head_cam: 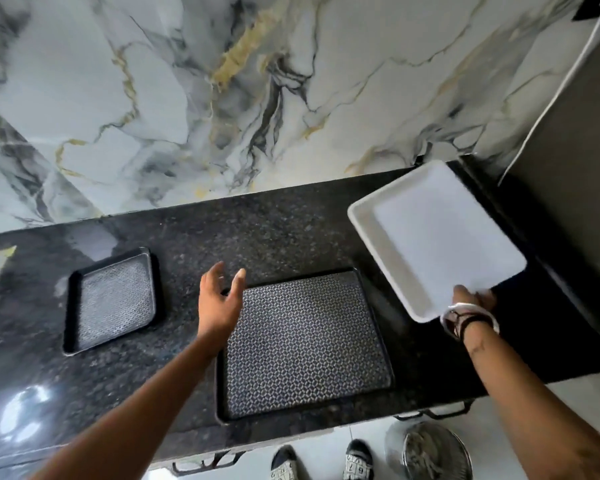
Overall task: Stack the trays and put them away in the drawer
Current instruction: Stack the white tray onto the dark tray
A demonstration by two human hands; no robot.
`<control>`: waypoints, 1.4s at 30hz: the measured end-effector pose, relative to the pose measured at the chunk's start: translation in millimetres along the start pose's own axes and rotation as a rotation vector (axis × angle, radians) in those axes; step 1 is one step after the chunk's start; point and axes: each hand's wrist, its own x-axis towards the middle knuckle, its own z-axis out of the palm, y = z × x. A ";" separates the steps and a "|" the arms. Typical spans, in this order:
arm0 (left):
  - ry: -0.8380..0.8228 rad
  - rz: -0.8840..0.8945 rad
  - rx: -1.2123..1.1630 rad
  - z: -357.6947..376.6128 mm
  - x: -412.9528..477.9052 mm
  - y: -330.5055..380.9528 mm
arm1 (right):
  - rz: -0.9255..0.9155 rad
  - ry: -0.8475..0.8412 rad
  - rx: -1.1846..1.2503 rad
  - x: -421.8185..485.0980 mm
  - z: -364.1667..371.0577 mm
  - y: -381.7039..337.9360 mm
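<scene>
The right hand has its grip closed on the near corner of the white tray; the fingertips are hidden by the tray. The white tray is tilted over the right end of the dark stone surface, just beside the large black tray. The left hand holds nothing: its grip is wide open, fingers spread and relaxed, over the far left corner of the large black tray; contact cannot be confirmed. The large black tray lies flat at the front edge of the surface, and its floor shows a diamond-pattern lining. The small black tray lies flat well to the left, apart from the others, with a similar textured lining. Drawer handles project below the front edge.
</scene>
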 end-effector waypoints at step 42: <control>-0.347 -0.451 -0.126 -55.8 2.2 -51.7 | -0.104 -0.872 -0.272 -143.3 99.9 11.1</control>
